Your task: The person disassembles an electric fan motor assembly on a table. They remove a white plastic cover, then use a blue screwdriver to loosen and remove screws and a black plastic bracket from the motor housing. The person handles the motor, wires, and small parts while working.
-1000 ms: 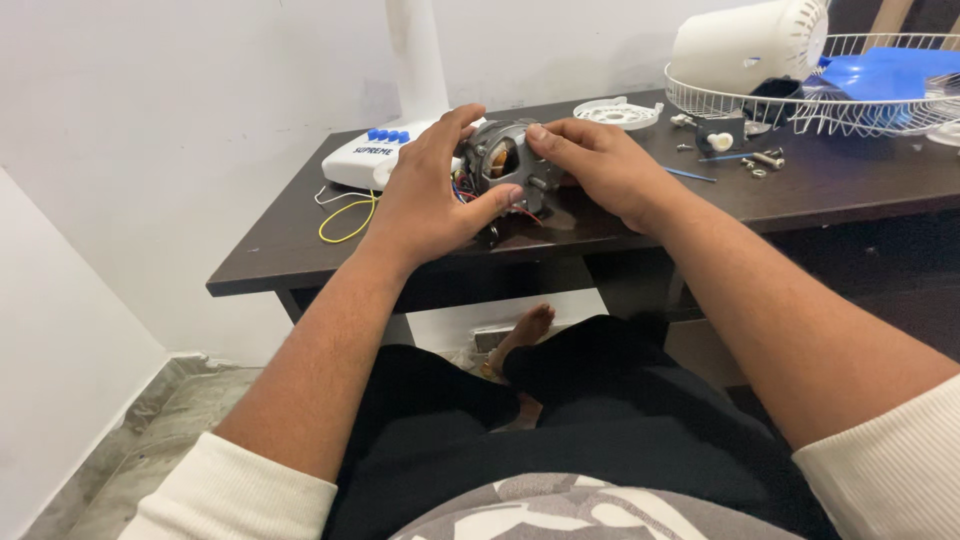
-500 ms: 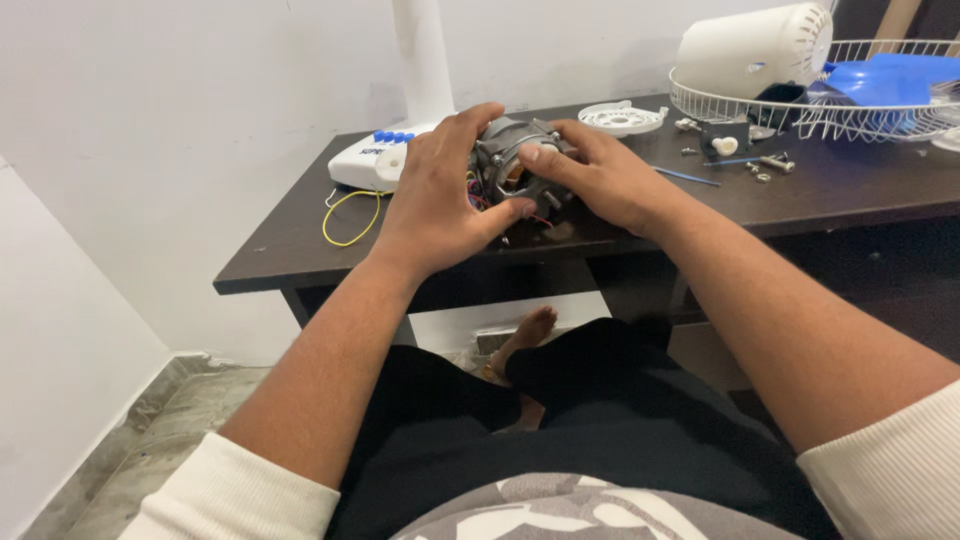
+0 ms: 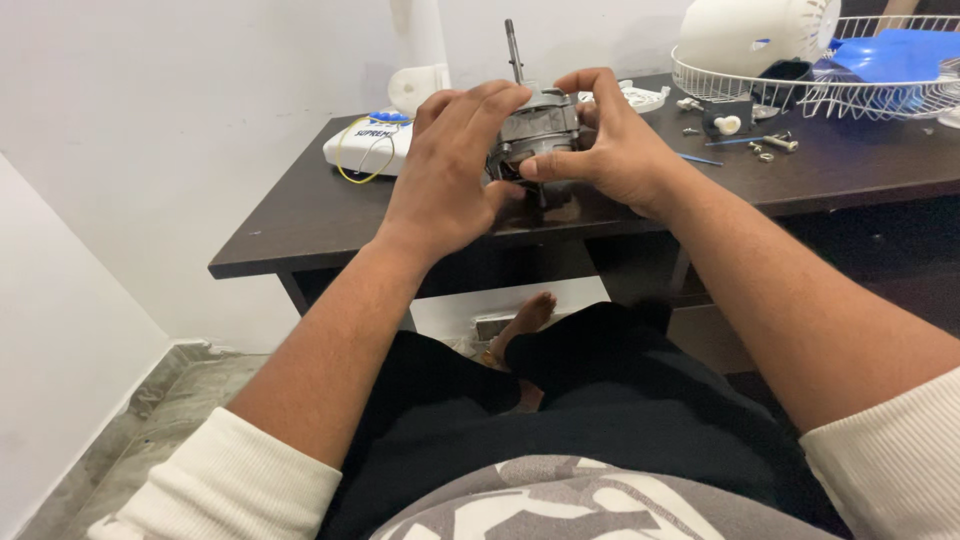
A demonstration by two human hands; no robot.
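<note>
White fan base sat at far left of the dark surface, against the wall, blue buttons on top. A yellow wire loop lay across the base. White stand column rose from behind it.

Left hand gripped the left side of the grey metal motor; its fingers were curled over the top of the housing, thumb underneath near the front. Motor was held just above the surface near its front edge, between both hands, shaft pointing up and slightly tilted. Coloured wiring showed faintly at the lower left of the motor, mostly hidden by the left hand.

Right hand grasped the right side of the motor, fingers wrapped over the top rear, thumb pressed to the front face. Both hands were clenched on the motor.

Behind the right hand: a white round plastic cover, partly hidden. Further right on the surface: loose screws and small metal parts, a small black block with a white knob, a thin blue stick. At far right: white wire fan guard holding the white motor housing and a blue fan blade.

Below the surface: black-trousered lap, one bare foot on the floor.
</note>
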